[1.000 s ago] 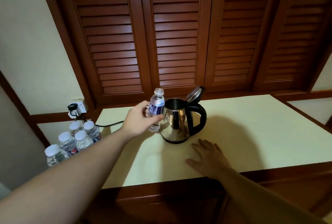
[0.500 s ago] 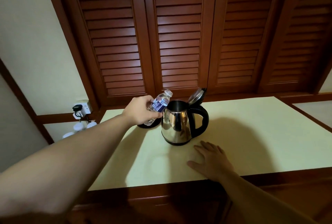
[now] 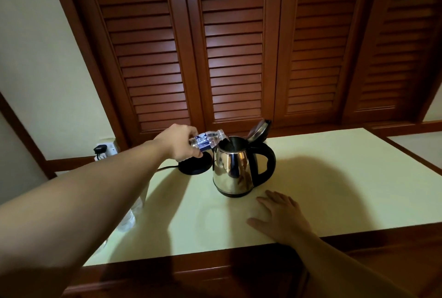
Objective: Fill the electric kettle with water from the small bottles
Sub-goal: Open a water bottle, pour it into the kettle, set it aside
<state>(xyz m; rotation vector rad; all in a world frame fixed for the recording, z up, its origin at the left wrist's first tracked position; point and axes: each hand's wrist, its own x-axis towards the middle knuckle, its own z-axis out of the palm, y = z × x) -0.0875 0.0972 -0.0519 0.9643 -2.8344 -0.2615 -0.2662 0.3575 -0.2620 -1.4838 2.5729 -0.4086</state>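
The left hand (image 3: 178,142) is gripping one small bottle (image 3: 207,140), tipping it nearly level so its mouth is sitting over the open kettle (image 3: 233,171), likely so water is falling inside rather than spilling. The kettle's lid (image 3: 259,129) is standing raised, and the kettle is sitting on the tabletop (image 3: 334,178) beside its one black base (image 3: 195,166). The right hand (image 3: 278,216) is lying flat, holding nothing, probably for balance.
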